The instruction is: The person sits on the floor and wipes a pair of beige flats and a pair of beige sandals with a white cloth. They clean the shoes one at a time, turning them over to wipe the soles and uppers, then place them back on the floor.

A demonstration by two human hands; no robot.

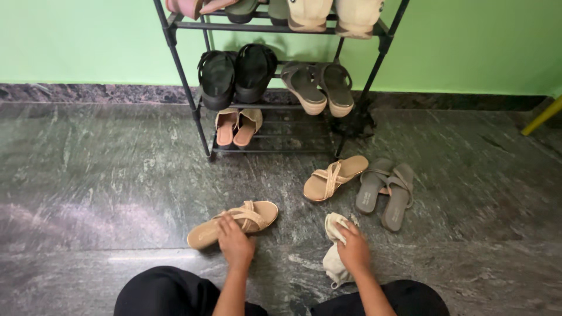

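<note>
My left hand [235,241] rests on a tan strappy sandal [233,223] lying on the dark marble floor, fingers curled over its side. A little to the right, my right hand [353,250] grips a crumpled cream cloth [335,247] against the floor. The matching tan sandal [334,177] lies further out, near the rack. Beside it sits a pair of grey slip-on sandals [384,192]. My knees in black trousers [170,292] frame the bottom of the view.
A black metal shoe rack [193,96] stands against the green wall. It holds black sandals [236,73], grey wedge sandals [318,86], a small tan pair [237,126] on the bottom shelf and more shoes on top. A yellow leg [541,117] shows at right.
</note>
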